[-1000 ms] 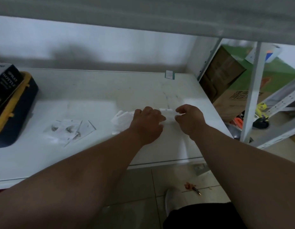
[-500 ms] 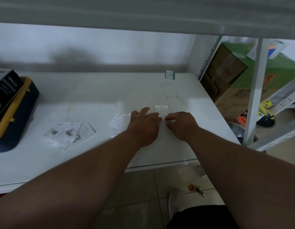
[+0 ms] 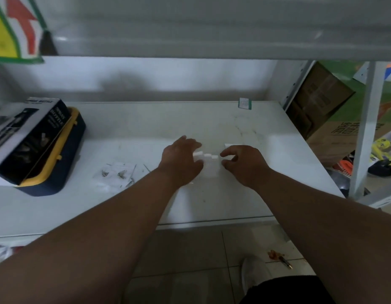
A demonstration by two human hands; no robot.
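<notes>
Presently, the white packets (image 3: 208, 166) lie well right of the blue case (image 3: 54, 172). Your left hand (image 3: 181, 160) presses them flat-fingered; your right hand (image 3: 245, 164) curls beside them, grip unclear. Likely light, slippery: pinch the header strips.

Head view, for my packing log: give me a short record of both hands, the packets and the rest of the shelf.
surface: white shelf
left hand: rests on left end of fanned packets
right hand: fingers curled at their right end, grip unclear
loose packets: left of hands, metal parts inside
far left: black box on blue-yellow case
</notes>
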